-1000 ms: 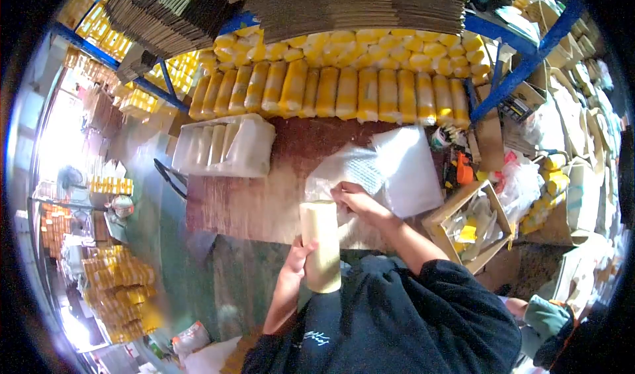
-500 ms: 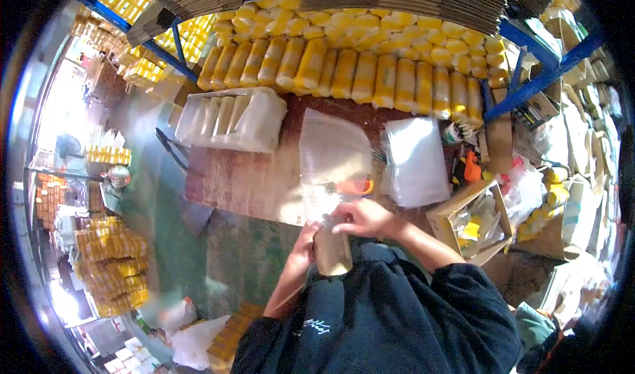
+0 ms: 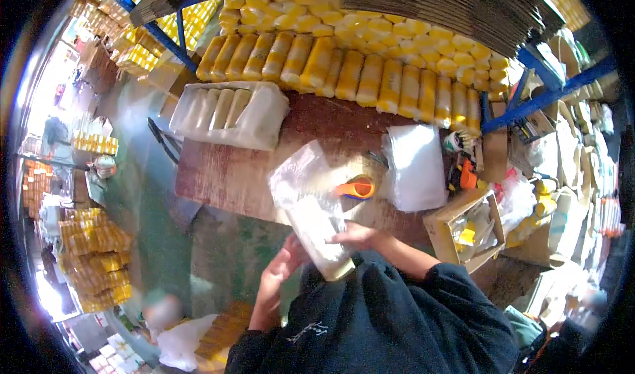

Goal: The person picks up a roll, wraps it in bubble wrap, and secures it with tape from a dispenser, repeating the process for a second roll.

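A pale roll [image 3: 325, 249] with clear plastic wrap [image 3: 299, 169] around it stands tilted in front of my body, the loose end of the wrap reaching over the table. My right hand [image 3: 357, 236] grips the roll from its right side. Just left of the roll, my left hand [image 3: 284, 260] is open, fingers apart and palm turned toward it. Beyond my right hand an orange tape dispenser [image 3: 360, 187] lies on the table. To its right is a stack of clear plastic sheets or bags [image 3: 417, 169].
Yellow-wrapped rolls [image 3: 370, 76] line the table's [image 3: 218, 175] back edge. A plastic-lined box [image 3: 264, 119] of pale rolls sits at the back left. Flattened cardboard [image 3: 436, 3] hangs over the table from a blue-framed shelf [image 3: 555, 96]. An open carton [image 3: 440, 241] stands on the right.
The plastic now covers most of the roll, and the roll leans more to the left. My left hand has come off the roll; my right hand has shifted down along it.
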Demonstrator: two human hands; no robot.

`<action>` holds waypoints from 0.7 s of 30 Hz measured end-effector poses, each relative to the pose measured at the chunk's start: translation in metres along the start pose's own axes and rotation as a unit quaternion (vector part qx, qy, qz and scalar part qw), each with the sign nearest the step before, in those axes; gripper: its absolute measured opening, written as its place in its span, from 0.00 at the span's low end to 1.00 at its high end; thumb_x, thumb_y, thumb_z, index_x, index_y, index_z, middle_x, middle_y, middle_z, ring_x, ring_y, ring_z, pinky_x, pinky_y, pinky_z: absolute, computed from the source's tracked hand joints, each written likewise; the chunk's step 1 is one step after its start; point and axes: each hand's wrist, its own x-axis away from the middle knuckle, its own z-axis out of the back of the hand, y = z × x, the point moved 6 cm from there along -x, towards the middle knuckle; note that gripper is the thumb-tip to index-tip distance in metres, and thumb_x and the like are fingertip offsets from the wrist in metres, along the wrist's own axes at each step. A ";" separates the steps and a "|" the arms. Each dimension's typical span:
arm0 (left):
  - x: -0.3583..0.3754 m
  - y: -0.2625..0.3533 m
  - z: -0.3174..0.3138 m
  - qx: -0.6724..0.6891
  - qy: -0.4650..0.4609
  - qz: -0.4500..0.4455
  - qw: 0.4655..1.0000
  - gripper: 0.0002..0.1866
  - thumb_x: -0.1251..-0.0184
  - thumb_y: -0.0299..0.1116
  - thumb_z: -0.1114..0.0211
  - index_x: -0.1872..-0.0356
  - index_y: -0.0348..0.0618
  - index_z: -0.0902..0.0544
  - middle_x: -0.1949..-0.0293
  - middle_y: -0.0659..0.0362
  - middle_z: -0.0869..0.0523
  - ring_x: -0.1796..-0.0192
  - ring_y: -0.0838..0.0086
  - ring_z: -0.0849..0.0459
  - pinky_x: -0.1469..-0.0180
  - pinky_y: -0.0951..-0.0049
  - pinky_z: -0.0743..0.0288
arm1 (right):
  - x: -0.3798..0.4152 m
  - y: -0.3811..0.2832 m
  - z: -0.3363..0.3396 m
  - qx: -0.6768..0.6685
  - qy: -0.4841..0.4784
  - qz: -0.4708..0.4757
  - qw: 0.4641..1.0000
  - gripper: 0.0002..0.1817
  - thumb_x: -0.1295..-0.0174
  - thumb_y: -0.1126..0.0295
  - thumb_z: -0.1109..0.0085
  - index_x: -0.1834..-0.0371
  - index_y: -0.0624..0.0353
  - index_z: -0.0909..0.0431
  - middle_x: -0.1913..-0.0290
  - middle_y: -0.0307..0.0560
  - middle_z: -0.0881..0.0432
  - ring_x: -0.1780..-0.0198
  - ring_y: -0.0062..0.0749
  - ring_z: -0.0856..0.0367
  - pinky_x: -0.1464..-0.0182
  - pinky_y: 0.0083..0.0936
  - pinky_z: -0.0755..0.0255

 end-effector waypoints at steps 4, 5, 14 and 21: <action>-0.016 -0.025 0.038 0.094 0.251 0.005 0.963 0.46 0.27 0.67 0.42 0.22 0.41 0.37 0.28 0.48 0.26 0.28 0.54 0.26 0.26 0.47 0.33 | 0.008 0.056 -0.008 0.134 -0.058 -0.152 0.977 0.37 0.36 0.49 0.28 0.31 0.64 0.24 0.40 0.48 0.16 0.40 0.32 0.20 0.34 0.33 0.28; -0.026 -0.047 0.057 0.158 0.247 0.027 0.956 0.43 0.25 0.65 0.43 0.23 0.41 0.36 0.30 0.47 0.24 0.30 0.53 0.24 0.27 0.48 0.31 | 0.016 0.023 -0.016 0.235 -0.034 -0.181 0.954 0.37 0.35 0.43 0.32 0.36 0.65 0.20 0.44 0.49 0.14 0.44 0.31 0.18 0.38 0.32 0.26; -0.045 -0.072 0.061 0.262 0.249 0.094 0.928 0.34 0.18 0.55 0.48 0.24 0.40 0.34 0.32 0.46 0.22 0.34 0.53 0.19 0.29 0.50 0.27 | -0.051 0.087 0.037 0.359 0.138 -0.218 0.897 0.26 0.30 0.43 0.43 0.50 0.53 0.11 0.60 0.49 0.10 0.57 0.41 0.13 0.51 0.38 0.20; -0.090 -0.099 0.148 0.194 0.238 -0.044 0.951 0.40 0.25 0.55 0.37 0.23 0.39 0.36 0.30 0.48 0.24 0.30 0.53 0.25 0.26 0.47 0.33 | -0.107 0.039 0.025 0.550 0.131 -0.175 0.806 0.17 0.31 0.58 0.48 0.57 0.57 0.13 0.54 0.61 0.12 0.52 0.62 0.14 0.47 0.52 0.21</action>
